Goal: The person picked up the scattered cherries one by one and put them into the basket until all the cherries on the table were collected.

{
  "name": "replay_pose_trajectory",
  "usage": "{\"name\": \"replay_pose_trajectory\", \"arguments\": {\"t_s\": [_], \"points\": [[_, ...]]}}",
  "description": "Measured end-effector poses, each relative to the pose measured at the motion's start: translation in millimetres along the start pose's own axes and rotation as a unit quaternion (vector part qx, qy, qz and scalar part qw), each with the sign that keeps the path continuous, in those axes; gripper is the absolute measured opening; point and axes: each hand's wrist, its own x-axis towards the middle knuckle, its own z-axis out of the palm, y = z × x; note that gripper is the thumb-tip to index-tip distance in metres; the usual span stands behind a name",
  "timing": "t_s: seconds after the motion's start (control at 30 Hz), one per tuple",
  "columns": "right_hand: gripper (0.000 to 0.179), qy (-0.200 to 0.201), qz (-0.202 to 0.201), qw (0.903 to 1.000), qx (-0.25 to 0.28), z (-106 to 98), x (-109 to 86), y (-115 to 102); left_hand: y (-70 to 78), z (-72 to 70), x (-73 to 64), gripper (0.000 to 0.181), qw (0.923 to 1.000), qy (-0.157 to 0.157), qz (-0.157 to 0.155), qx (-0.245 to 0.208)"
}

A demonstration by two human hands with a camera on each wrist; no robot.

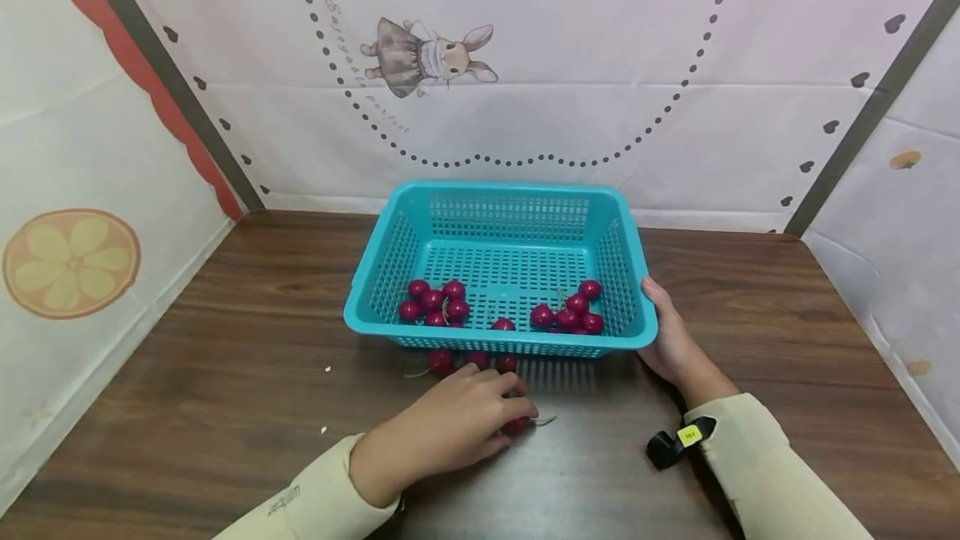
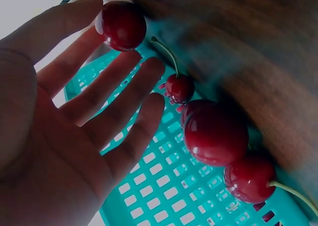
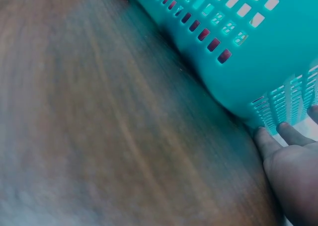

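Note:
My left hand [image 1: 457, 419] is low over the table in front of a turquoise perforated basket [image 1: 501, 340]. Between its thumb and index finger it pinches a red cherry [image 2: 124, 26]; the other fingers are spread. More cherries [image 1: 440, 362] lie on the table along the basket's near side, partly hidden by this hand in the head view. Inside the basket are a left cluster of cherries [image 1: 432, 300], a right cluster of cherries [image 1: 568, 319] and a single cherry [image 1: 503, 324] between them. My right hand [image 1: 671, 348] rests against the basket's right end, fingertips touching its wall.
A brown wooden table [image 1: 247, 390] bears the basket, with small white specks at its left. A printed white cloth [image 1: 570, 48] hangs behind and at both sides. A black strap with a yellow tag [image 1: 688, 436] hangs at the right cuff.

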Motion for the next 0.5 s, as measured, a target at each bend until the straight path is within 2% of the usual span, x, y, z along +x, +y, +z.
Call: {"name": "replay_pose_trajectory", "arguments": {"t_s": [0.3,0.5], "points": [[0.073,-0.004,0.003,1.0,-0.001,0.1,-0.9,-0.5,0.5,4.7,1.0,0.033,1.0,-0.007,-0.004,-0.004],[0.073,-0.01,-0.002,1.0,0.002,0.8,-0.2,0.3,0.8,6.0,0.5,0.028,0.9999,0.003,0.001,0.013]]}}
